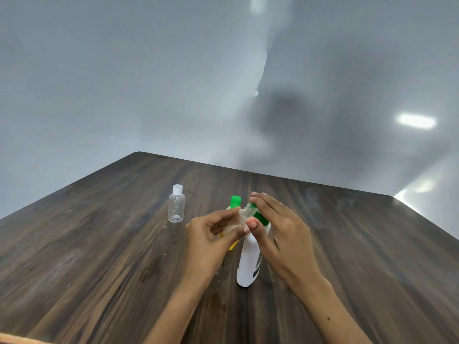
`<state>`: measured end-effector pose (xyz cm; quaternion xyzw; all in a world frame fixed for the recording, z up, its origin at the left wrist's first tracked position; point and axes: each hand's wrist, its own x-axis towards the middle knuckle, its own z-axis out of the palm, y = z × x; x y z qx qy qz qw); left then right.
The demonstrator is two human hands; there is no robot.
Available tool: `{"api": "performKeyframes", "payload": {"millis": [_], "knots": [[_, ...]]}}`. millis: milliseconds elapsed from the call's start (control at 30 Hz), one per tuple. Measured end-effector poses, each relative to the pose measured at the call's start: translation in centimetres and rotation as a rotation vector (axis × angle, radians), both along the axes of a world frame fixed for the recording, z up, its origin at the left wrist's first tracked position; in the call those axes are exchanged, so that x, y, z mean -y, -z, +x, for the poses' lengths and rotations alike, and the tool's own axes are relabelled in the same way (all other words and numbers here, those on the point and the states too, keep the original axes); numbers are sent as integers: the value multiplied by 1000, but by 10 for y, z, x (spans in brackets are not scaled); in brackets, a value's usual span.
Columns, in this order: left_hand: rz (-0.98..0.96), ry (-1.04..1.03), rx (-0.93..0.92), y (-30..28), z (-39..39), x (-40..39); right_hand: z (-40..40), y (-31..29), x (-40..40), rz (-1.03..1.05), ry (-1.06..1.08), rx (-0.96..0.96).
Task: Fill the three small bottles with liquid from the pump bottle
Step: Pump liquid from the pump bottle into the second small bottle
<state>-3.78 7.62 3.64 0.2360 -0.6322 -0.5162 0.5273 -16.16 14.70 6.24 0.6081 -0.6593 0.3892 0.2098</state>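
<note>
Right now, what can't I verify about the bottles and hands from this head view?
- Pump bottle: its spout is covered by the right hand.
- Held small bottle: its fill level is hidden by left hand fingers.
- Green-capped bottle: its body is behind the left hand.
- Clear bottle: looks empty, too small to confirm.

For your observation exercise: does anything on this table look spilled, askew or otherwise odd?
Small pale specks dot the wooden table left of the white pump bottle, possibly droplets; too small to tell. The small clear bottle in the left hand is tilted toward the pump, uncapped. The capped empty bottle stands upright.
</note>
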Motion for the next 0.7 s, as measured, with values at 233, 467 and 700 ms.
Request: {"api": "performKeyframes", "payload": {"millis": [233,467,700], "knots": [[-26,1,6,-8,1,1,1,-11,0,-13,0,-47],[-14,-7,-5,-3,0,0,2,-6,0,-21,5,-62],[-5,-5,5,-2,-1,2,0,-7,0,13,28,-122]]}}
